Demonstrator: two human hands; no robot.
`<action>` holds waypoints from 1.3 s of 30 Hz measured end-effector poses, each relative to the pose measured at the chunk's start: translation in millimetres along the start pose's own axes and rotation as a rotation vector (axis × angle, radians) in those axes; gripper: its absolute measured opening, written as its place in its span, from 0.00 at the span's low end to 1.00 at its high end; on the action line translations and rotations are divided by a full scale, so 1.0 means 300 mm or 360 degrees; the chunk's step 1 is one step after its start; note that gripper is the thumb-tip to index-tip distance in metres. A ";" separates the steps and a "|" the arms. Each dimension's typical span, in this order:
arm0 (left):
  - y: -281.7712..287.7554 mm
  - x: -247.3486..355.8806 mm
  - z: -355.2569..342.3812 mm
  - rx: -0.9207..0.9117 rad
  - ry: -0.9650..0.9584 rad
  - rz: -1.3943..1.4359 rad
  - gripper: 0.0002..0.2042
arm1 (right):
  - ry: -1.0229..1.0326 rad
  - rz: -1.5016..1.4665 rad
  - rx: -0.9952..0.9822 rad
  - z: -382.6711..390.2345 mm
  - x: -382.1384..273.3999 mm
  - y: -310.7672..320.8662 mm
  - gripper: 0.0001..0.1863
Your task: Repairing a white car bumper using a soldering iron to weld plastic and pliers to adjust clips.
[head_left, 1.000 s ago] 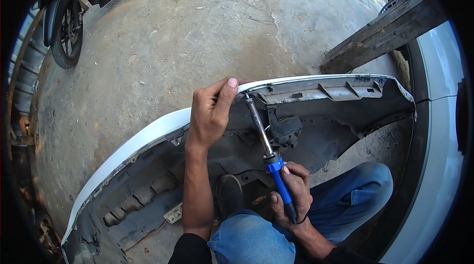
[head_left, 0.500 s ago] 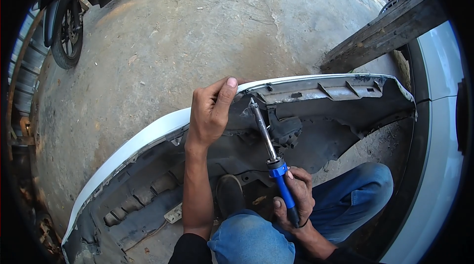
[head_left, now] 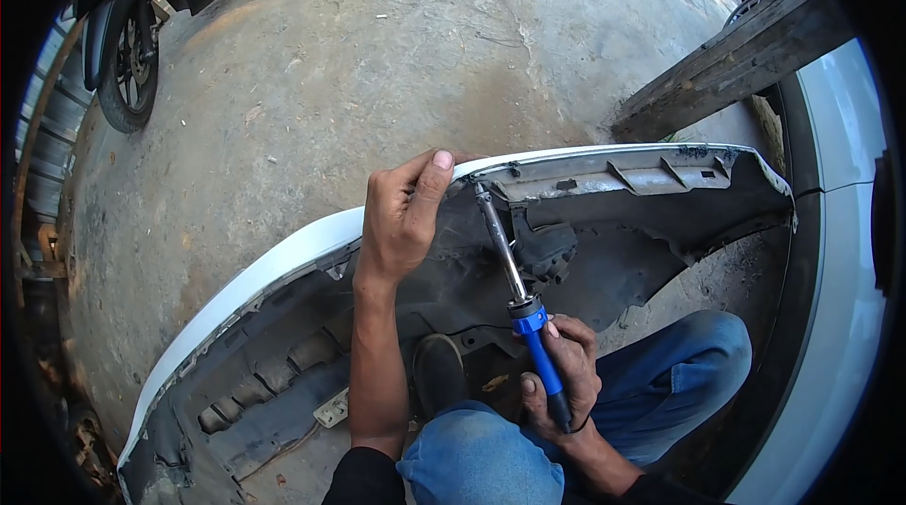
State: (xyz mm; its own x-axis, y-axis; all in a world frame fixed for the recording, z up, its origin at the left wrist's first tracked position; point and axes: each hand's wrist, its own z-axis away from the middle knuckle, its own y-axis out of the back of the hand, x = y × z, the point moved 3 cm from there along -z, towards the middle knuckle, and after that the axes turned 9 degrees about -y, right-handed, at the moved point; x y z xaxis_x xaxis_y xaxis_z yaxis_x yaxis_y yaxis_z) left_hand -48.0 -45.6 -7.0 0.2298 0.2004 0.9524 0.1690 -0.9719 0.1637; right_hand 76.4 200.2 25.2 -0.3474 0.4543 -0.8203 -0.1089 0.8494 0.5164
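A car bumper (head_left: 293, 251) with a white outer skin lies across in front of me, its dark inner side turned toward me. My left hand (head_left: 401, 217) is closed over its upper edge, the thumb on top and the fingers partly hidden behind the rim. In my right hand (head_left: 574, 375) is a soldering iron (head_left: 537, 340) with a blue handle and a long metal barrel. It slants up and left, its tip at the inner side of the rim, just right of my left hand. Whether the tip touches the plastic I cannot tell.
A wooden post (head_left: 736, 61) leans beyond the bumper's right end, beside a pale car (head_left: 854, 222). A motorbike (head_left: 127, 61) stands at the far left. Near my left forearm lies a pale power strip (head_left: 332, 408). My bent knees (head_left: 481, 458) are close below my hands.
The soldering iron's tip has moved slightly up and left, closer to the bumper's rim. My left hand keeps its place on the edge.
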 end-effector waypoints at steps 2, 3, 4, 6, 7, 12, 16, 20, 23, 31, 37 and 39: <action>0.004 0.004 0.002 0.0011 0.0007 0.0002 0.26 | -0.0016 0.0006 -0.0006 0.002 0.002 0.000 0.28; 0.003 0.000 0.003 0.0006 0.0003 0.0000 0.26 | -0.0015 0.0006 -0.0005 0.003 0.002 0.000 0.28; 0.001 -0.002 0.003 0.0002 -0.0001 -0.0002 0.26 | -0.0019 -0.0004 0.0000 0.004 0.003 0.001 0.29; 0.000 -0.003 0.002 -0.0002 -0.0003 -0.0001 0.26 | -0.0022 -0.0015 0.0004 0.003 0.004 0.001 0.29; 0.000 -0.003 0.002 -0.0006 -0.0004 -0.0002 0.26 | -0.0014 -0.0025 0.0013 0.003 0.004 0.001 0.29; -0.007 -0.019 -0.003 0.0130 -0.0187 0.0052 0.24 | -0.0015 -0.0001 -0.0007 0.000 0.000 0.000 0.29; -0.009 -0.020 -0.003 0.0133 -0.0182 0.0056 0.23 | -0.0009 -0.0012 0.0001 -0.004 -0.001 0.001 0.28; 0.000 -0.014 0.000 0.0128 -0.0179 0.0063 0.23 | -0.0001 -0.0001 -0.0012 -0.005 -0.003 0.001 0.29; 0.001 -0.007 0.002 -0.0013 0.0021 -0.0047 0.26 | -0.0004 0.0014 -0.0010 -0.003 0.001 0.002 0.29; 0.002 0.005 0.001 0.0012 -0.0021 -0.0031 0.26 | -0.0007 -0.0015 -0.0013 -0.004 -0.002 0.000 0.29; 0.003 0.005 0.002 0.0005 -0.0007 -0.0034 0.26 | -0.0004 -0.0015 -0.0028 -0.005 -0.005 0.000 0.29; 0.003 -0.005 0.002 0.0001 -0.0008 -0.0031 0.26 | -0.0003 -0.0019 -0.0029 -0.006 -0.006 0.000 0.29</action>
State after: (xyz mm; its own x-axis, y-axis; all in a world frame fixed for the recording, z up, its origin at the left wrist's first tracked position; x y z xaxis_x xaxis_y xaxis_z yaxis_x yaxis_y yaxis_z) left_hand -47.7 -46.8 -8.4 0.2310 0.2201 0.9477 0.1743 -0.9677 0.1822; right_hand 75.5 198.9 27.2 -0.3444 0.4444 -0.8270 -0.1301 0.8498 0.5108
